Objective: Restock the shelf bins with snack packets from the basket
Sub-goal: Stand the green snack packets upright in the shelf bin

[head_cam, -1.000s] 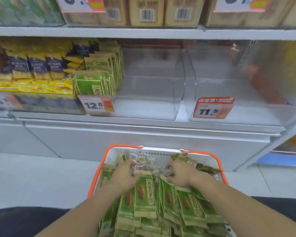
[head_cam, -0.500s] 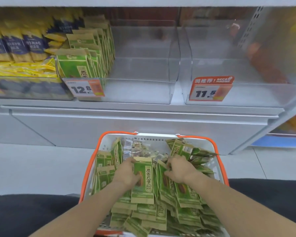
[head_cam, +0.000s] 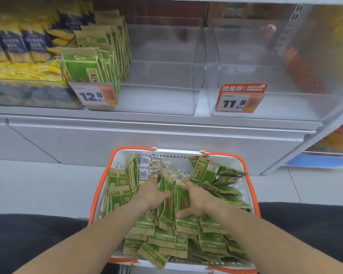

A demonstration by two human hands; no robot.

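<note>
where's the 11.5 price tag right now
In the head view it is upper right of centre: the 11.5 price tag hangs on the front of the clear bin, right of the bin with the 12.8 tag.

We see green-and-tan packets [head_cam: 183,224] heaped in a white basket [head_cam: 234,165] with orange rims. The bins [head_cam: 162,99] are clear. Their price tags [head_cam: 94,95] are white with orange and black numerals. Navy-and-yellow bags [head_cam: 12,44] fill the left bin.
</note>
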